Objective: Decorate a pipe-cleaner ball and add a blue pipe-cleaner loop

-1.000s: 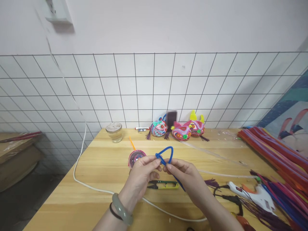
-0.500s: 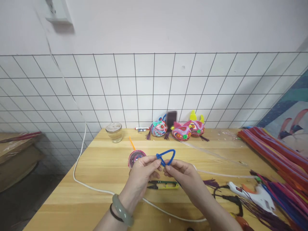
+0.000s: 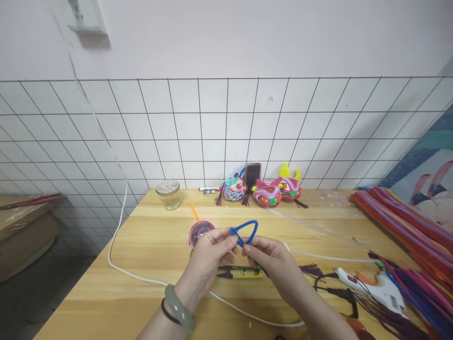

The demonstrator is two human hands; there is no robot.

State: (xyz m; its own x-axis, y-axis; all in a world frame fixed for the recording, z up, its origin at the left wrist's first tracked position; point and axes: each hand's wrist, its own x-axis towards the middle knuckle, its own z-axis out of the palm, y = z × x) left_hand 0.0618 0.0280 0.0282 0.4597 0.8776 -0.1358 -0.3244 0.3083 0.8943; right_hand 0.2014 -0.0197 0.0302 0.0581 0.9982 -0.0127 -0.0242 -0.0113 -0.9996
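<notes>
The left hand (image 3: 212,252) has thumb and forefinger closed on the small knotted end of a blue fuzzy stem (image 3: 255,226), its other fingers loosely curled beneath; the right hand (image 3: 271,255) pinches the same stem lower down, where its strands come together. The fingertips of the two hands are just apart, near each other, and the stem bridges that gap. Its open loop stands above them, long axis running from the left-hand knot rightward and slightly up, so the rounded end lies over the right fingers. A loose tail drops behind the right hand (most of it hidden there), making that hand the nearer one to it. Below and beyond the fingers, yellow-handled snips (image 3: 244,277) lie on the wooden table (image 3: 116,293); a round, shiny piece (image 3: 201,229) sits just past the left hand.
</notes>
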